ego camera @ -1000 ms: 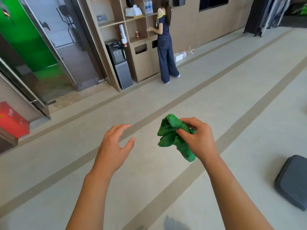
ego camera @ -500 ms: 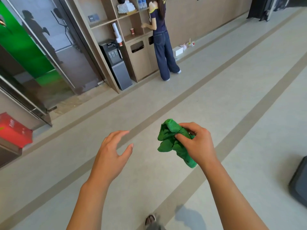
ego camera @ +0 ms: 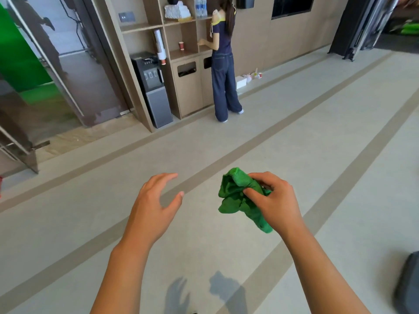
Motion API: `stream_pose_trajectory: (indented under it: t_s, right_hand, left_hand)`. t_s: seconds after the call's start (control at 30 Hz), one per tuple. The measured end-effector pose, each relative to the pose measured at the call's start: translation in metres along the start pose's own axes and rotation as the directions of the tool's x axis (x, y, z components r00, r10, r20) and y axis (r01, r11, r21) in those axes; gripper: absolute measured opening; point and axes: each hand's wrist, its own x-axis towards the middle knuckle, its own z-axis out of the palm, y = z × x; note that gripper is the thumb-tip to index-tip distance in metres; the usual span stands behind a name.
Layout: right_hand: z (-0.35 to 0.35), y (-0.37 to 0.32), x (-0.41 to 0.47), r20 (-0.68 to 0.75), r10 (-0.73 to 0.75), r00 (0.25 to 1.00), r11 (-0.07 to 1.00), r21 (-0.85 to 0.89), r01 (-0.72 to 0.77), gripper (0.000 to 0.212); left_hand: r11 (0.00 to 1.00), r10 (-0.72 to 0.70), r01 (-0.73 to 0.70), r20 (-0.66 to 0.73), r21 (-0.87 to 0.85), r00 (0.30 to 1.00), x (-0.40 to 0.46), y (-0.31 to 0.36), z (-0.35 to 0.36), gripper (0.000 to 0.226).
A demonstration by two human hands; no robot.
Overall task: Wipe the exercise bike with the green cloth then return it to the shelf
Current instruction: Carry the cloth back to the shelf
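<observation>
Two hands out front over bare floor. Left hand hangs loose, fingers spread, gripping nothing. Right hand pinches the cloth, a bunched bright-green wad, crumpled folds, one tail drooping below the fist. It's held in mid-air, well apart from the shelf across the room. Risk, I'd say: that pinch looks light, so the dangling tail could slip free and drop. Also, a person stands right at the shelf, possibly blocking the return spot. No bike in sight.
</observation>
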Motion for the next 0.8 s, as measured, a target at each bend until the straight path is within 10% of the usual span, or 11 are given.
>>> stream_pose_trajectory:
  t_s: [0.8]
  right_hand:
    - [0.150, -0.005, 0.258, 0.050, -0.020, 0.999, 1.000, -0.012, 0.021, 0.025]
  left_hand:
    - [0.998, -0.054, 0.054, -0.012, -0.044, 0.998, 0.239, -0.133, -0.032, 0.039]
